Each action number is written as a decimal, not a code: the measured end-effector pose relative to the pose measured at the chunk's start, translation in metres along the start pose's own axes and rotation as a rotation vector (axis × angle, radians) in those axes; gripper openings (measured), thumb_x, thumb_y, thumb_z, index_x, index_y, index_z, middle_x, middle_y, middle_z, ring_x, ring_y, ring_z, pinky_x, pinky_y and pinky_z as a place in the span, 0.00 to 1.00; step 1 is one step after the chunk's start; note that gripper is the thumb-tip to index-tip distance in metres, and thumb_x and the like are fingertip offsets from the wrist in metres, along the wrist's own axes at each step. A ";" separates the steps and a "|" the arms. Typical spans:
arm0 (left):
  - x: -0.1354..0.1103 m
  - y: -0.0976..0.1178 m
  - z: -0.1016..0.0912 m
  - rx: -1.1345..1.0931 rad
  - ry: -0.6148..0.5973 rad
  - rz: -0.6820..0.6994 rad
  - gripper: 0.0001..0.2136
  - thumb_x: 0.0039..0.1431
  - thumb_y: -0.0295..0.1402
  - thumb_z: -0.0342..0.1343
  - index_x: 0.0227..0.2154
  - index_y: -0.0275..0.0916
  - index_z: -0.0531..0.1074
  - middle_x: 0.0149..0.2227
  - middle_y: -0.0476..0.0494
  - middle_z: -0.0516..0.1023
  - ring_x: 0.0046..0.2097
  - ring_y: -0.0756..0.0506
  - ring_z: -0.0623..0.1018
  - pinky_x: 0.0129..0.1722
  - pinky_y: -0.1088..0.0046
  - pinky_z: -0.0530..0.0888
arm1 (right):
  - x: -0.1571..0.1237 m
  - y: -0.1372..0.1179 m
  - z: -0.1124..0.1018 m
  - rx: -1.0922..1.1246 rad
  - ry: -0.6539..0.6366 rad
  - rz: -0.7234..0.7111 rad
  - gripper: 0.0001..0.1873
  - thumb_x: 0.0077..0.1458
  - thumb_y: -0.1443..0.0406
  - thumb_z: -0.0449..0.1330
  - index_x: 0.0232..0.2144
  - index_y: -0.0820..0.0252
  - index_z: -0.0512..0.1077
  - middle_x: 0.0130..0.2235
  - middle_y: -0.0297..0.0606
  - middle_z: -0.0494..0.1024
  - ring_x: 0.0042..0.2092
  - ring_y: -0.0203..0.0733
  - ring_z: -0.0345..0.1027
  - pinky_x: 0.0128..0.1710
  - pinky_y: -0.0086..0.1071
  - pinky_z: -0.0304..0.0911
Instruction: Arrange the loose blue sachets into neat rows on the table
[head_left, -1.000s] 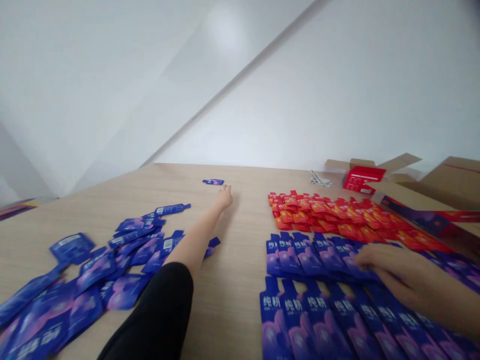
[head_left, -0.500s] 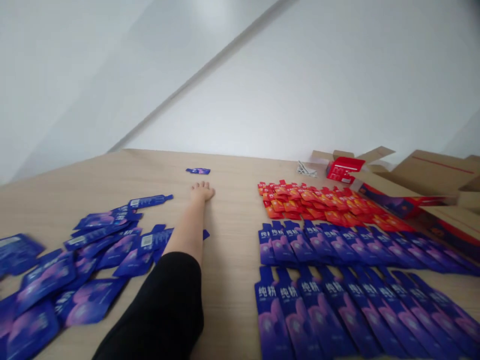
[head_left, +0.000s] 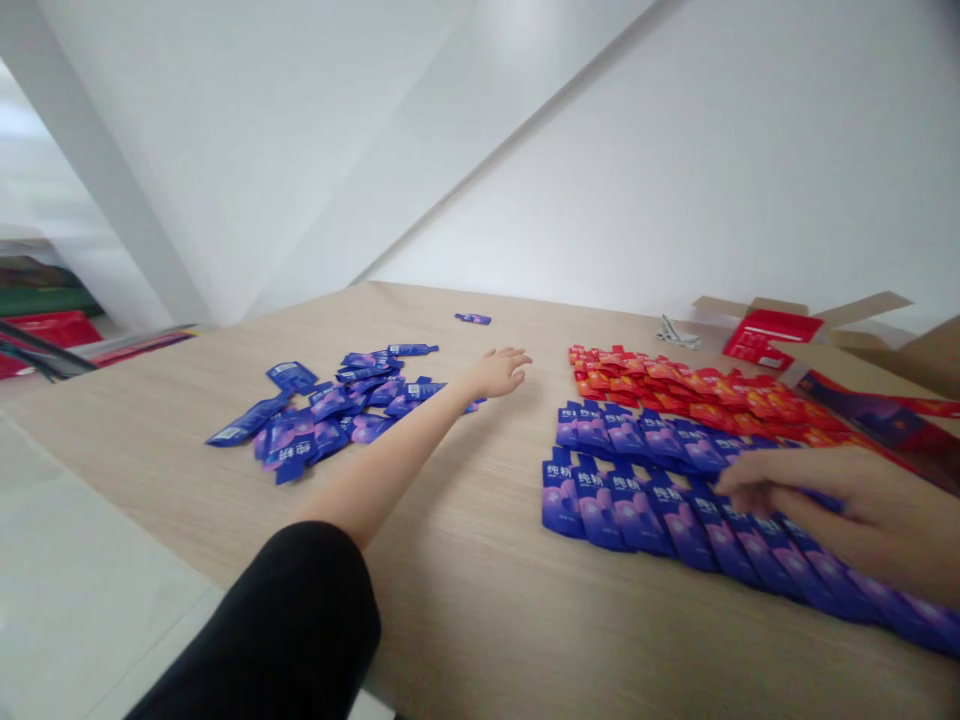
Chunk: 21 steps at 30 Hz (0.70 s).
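Note:
My left hand [head_left: 504,373] reaches out over the table with its fingers spread and nothing in it. A pile of loose blue-purple pouches [head_left: 328,402] with narrow spouts lies to its left, partly behind my forearm. One more blue pouch [head_left: 474,319] lies alone beyond the hand. At the right, my right hand [head_left: 855,495] is over the front row of blue pouches [head_left: 626,505], its fingers loosely bent and the thumb apart, with nothing visible in them. Behind that row is a second row of blue pouches [head_left: 656,437], partly overlapped.
Red-orange pouches [head_left: 645,375] lie in overlapping rows behind the blue ones. An open carton [head_left: 862,375] and a red box [head_left: 772,338] stand at the right. White crumpled paper [head_left: 677,333] lies near the wall. Pale floor [head_left: 82,560] shows past the table's left edge.
My view has swung left and pulled back, showing more table and floor. My left hand has lifted off the tabletop, fingers spread. My right hand has come in from the right.

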<state>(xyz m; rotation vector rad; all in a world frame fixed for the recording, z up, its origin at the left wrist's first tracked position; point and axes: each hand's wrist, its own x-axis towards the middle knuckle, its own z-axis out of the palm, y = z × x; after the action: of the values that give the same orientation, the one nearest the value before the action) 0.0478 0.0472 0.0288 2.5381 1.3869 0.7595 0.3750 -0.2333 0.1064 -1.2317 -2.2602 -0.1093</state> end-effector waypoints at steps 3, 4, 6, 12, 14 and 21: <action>-0.031 -0.005 -0.020 0.039 -0.004 0.046 0.10 0.64 0.34 0.54 0.45 0.37 0.74 0.49 0.41 0.75 0.50 0.43 0.74 0.54 0.59 0.70 | 0.054 -0.010 0.025 0.119 -0.296 0.062 0.15 0.57 0.67 0.49 0.31 0.50 0.76 0.28 0.32 0.78 0.28 0.39 0.73 0.29 0.31 0.70; -0.041 -0.013 -0.027 0.051 0.012 0.045 0.09 0.63 0.30 0.52 0.41 0.36 0.76 0.46 0.41 0.77 0.50 0.43 0.74 0.55 0.60 0.69 | 0.074 -0.010 0.038 0.116 -0.365 0.107 0.16 0.55 0.69 0.48 0.30 0.52 0.76 0.29 0.32 0.78 0.29 0.38 0.73 0.30 0.30 0.70; -0.056 -0.035 -0.041 0.076 0.063 0.020 0.12 0.59 0.23 0.48 0.33 0.36 0.77 0.40 0.41 0.79 0.47 0.42 0.75 0.55 0.61 0.67 | 0.117 -0.003 0.069 0.068 -0.469 0.169 0.15 0.52 0.71 0.50 0.31 0.55 0.77 0.33 0.33 0.80 0.35 0.41 0.74 0.37 0.31 0.69; -0.091 -0.095 -0.048 0.110 0.129 0.061 0.13 0.46 0.17 0.45 0.20 0.41 0.70 0.29 0.45 0.77 0.37 0.43 0.74 0.44 0.60 0.64 | 0.262 0.064 0.182 0.010 -0.452 0.298 0.10 0.62 0.62 0.59 0.42 0.62 0.74 0.44 0.41 0.77 0.44 0.43 0.71 0.47 0.41 0.68; -0.102 -0.097 -0.039 0.103 0.132 0.134 0.12 0.46 0.18 0.45 0.19 0.41 0.67 0.26 0.46 0.75 0.34 0.45 0.72 0.40 0.62 0.63 | 0.311 0.087 0.220 0.013 -0.429 0.340 0.15 0.63 0.58 0.59 0.47 0.62 0.71 0.48 0.41 0.73 0.47 0.44 0.70 0.48 0.44 0.68; -0.125 -0.079 -0.028 0.025 0.340 0.430 0.12 0.54 0.21 0.42 0.18 0.40 0.56 0.20 0.46 0.64 0.25 0.47 0.62 0.29 0.65 0.55 | 0.452 0.141 0.328 -0.034 -0.316 0.486 0.20 0.63 0.58 0.59 0.54 0.61 0.66 0.55 0.45 0.67 0.52 0.49 0.66 0.51 0.48 0.67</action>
<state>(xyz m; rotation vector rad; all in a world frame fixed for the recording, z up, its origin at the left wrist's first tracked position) -0.0808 -0.0136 -0.0205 2.8651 0.9250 1.3019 0.1545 0.2942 0.0331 -1.8886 -2.1405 0.2463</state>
